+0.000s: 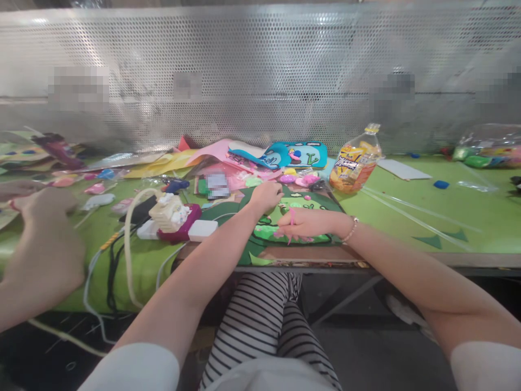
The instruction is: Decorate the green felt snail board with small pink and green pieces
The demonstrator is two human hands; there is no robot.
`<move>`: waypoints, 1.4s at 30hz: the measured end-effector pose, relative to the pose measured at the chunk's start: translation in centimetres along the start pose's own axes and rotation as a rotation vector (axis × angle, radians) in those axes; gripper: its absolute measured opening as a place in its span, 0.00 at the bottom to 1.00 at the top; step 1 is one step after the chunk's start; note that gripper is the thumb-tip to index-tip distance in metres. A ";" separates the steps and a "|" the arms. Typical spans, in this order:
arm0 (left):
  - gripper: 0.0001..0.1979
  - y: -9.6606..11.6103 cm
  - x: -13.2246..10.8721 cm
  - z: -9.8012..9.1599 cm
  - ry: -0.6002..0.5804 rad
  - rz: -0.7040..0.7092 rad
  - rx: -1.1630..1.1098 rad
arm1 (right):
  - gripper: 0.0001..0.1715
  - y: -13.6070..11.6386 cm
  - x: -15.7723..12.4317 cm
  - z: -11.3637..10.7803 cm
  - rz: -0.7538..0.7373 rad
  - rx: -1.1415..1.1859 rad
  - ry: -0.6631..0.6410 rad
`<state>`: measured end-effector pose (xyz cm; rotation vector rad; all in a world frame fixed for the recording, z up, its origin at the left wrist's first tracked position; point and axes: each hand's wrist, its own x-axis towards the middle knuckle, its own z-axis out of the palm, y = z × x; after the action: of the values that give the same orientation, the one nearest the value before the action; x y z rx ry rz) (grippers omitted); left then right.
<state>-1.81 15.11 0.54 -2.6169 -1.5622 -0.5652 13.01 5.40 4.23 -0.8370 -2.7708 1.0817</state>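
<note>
My left hand (266,196) rests at the upper edge of a green picture board (271,234), its fingers curled down; what they pinch, if anything, is hidden. Low over the board's right half is my right hand (303,224), fingers bent, with a thin pink strip-like thing (292,217) at them whose kind I cannot make out. The board carries light green shapes with dark outlines. Behind my hands lie lumps of pink clay (307,180) and yellow clay (290,171), in or near clear wrapping.
A cut-off plastic bottle (356,160) holding wrappers stands right of the board. A blue picture board (305,155) leans behind. Left are a power strip (179,220) with plugs and cables hanging over the edge, and another person's hand (44,233). A perforated metal panel (244,70) closes the back.
</note>
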 end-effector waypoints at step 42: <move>0.11 0.2 -0.1 -0.3 -0.004 0.006 -0.007 | 0.19 0.2 -0.1 0.0 -0.008 0.056 0.028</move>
<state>-1.76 14.81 0.86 -2.6282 -1.5559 -0.5662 13.17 5.54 4.13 -0.8272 -2.7055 1.1318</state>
